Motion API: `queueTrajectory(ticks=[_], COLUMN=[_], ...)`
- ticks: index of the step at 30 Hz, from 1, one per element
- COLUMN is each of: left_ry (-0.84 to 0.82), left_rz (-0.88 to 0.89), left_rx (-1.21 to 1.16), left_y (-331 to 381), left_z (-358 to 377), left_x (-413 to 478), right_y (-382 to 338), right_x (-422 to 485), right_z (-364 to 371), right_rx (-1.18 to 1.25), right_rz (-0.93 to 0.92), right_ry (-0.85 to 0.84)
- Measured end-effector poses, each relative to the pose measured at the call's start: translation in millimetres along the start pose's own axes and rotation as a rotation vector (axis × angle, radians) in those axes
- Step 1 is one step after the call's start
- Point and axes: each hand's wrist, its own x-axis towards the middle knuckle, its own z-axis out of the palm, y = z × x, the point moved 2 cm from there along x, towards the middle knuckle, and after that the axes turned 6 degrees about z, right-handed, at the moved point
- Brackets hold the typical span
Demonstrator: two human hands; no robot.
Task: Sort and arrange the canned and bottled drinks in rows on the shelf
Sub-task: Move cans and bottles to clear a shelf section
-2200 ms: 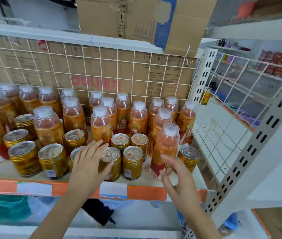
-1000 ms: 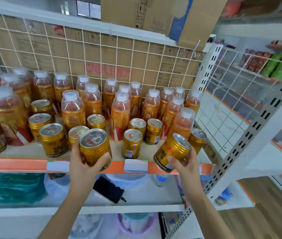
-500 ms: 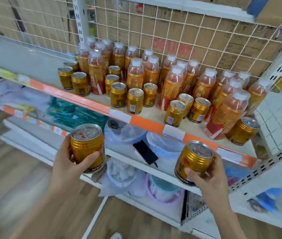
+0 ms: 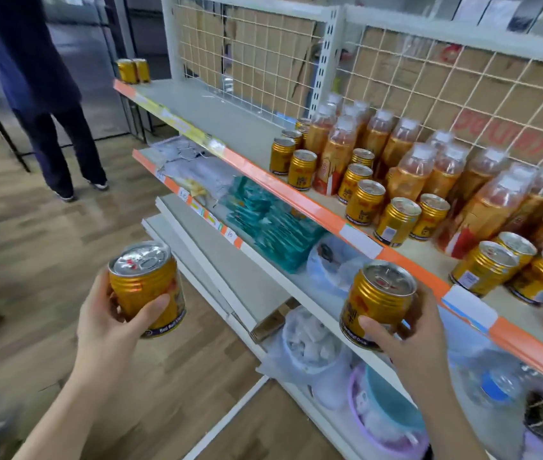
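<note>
Head camera: my left hand (image 4: 114, 323) grips the left can (image 4: 145, 287) and my right hand (image 4: 406, 336) wraps the right can (image 4: 377, 303), both off the shelf (image 4: 296, 194). A far pair of cans (image 4: 133, 71) stands alone. Loose cans (image 4: 366, 200) mingle with bottles (image 4: 412, 167); I judge most sorting remains.

Held cans (image 4: 146, 287) two; far-end cans (image 4: 133, 70) two; bottles (image 4: 412, 174) overlapping, uncounted.
</note>
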Motion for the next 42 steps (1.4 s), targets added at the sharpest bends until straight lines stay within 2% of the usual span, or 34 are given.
queueTrajectory(ticks=[9,15,23,34,42], left_ry=[0.151,0.221,0.235,0.318,0.299], left_rz=[-0.048,-0.047,-0.073,-0.012,-0.048], left_rx=[0.025,0.079,0.082,0.107,0.106], left_y=[-31,-61,-112,-176,-229], left_z=[-105,-146,-169,-180,-192], left_x=[67,109,181,353,452], right_y=[-20,-29,-23,-41,-44], right_x=[43,78,164,331,410], right_z=[139,203,302,456,548], right_rx=[0.016,0.048,0.109,0.170,0.177], right_rz=[-0.039,-0.012,-0.027,-0.108,-0.071], right_ry=[-0.109,-0.157,-0.244,-0.372,-0.402])
